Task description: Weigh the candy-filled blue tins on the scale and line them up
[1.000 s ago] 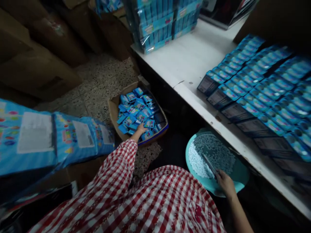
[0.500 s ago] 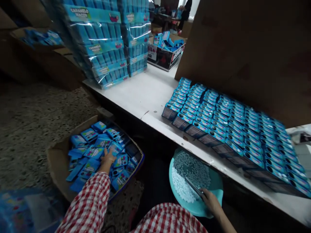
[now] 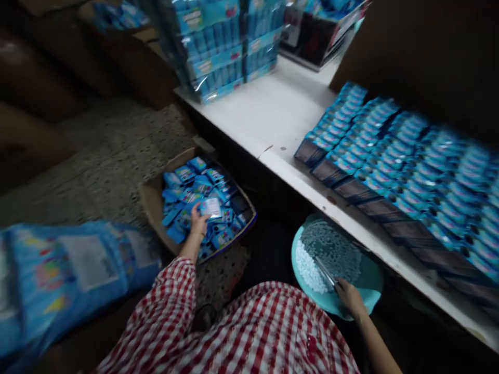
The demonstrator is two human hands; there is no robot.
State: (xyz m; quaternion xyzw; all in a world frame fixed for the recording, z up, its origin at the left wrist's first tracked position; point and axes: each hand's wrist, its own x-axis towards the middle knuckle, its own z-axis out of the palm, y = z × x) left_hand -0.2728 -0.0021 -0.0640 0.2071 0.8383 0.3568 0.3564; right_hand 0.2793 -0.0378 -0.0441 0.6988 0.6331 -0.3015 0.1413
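Our left hand has its fingers together on a blue packet inside the cardboard box; our right hand clamps metal tongs at the teal basin (one knock could spill the white tablets).

The left arm stretches forward and down in a red-and-white checked sleeve, bare from just above the wrist, and the left hand is raised at the end of it, its fingers bent and gripping. The right hand sits lower and well apart, closed in a firm grip and angled inward, with the bare right forearm running down toward the bottom edge of the view. The checked torso lies between the two arms.
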